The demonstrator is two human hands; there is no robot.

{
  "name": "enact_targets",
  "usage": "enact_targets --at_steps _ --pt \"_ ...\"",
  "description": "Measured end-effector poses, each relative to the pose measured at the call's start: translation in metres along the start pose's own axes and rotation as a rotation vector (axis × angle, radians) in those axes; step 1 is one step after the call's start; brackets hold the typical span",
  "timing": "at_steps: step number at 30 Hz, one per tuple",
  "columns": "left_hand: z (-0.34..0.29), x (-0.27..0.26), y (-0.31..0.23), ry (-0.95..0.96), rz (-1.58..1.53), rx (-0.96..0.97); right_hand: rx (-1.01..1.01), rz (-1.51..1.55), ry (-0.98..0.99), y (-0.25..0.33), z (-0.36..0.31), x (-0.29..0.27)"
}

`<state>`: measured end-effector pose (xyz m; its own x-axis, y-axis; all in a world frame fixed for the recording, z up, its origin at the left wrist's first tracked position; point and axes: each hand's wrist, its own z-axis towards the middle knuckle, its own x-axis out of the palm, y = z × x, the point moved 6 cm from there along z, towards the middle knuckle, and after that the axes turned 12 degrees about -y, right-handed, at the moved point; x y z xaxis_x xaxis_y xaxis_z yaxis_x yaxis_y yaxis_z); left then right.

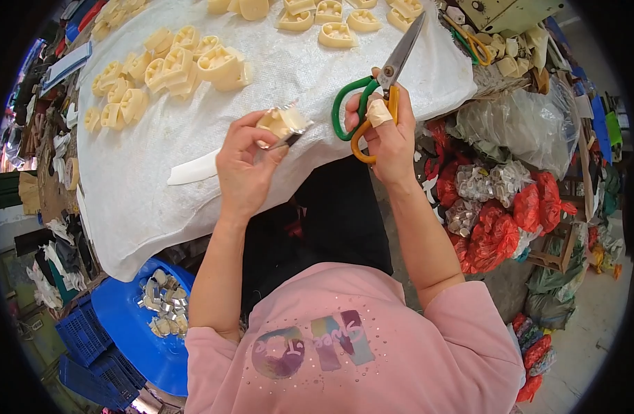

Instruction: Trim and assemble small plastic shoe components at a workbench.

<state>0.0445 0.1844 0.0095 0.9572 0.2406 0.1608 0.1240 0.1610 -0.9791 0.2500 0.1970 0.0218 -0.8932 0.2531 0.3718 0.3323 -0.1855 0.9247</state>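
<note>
My left hand [245, 162] is closed on a cream D-shaped piece, which looks like a shoe heel [281, 122]; a shiny silver strip with ragged edges runs around its rim. In my right hand [391, 141] is a large pair of scissors [404, 50], one handle loop green and the other orange. Its blades look closed and point up and away to the right. Beige tape wraps one finger of that hand. A white strip [194, 171] lies on the cloth-covered table [289, 76], just left of my left hand. The two hands are apart.
Several cream heels [172, 72] sit in groups across the table's far side. Another orange-handled pair of scissors [469, 41] lies at the far right. A blue basin [124, 310] with silver-covered pieces stands low left. Red and clear plastic bags [493, 238] pile up at the right.
</note>
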Motion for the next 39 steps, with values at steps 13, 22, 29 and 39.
enact_targets --at_steps 13,22,29,39 --pt "-0.01 0.034 -0.018 0.118 0.895 0.497 -0.182 0.016 0.233 0.03 -0.012 0.037" --pt "-0.009 0.036 -0.022 0.129 0.946 0.522 -0.181 -0.268 0.21 0.007 0.006 0.038" --pt "-0.009 0.037 -0.024 0.128 0.929 0.551 -0.024 -0.1 0.163 -0.004 0.008 0.031" --pt "-0.038 -0.019 -0.037 0.031 0.23 0.265 -0.204 -0.425 0.117 0.026 0.016 0.012"
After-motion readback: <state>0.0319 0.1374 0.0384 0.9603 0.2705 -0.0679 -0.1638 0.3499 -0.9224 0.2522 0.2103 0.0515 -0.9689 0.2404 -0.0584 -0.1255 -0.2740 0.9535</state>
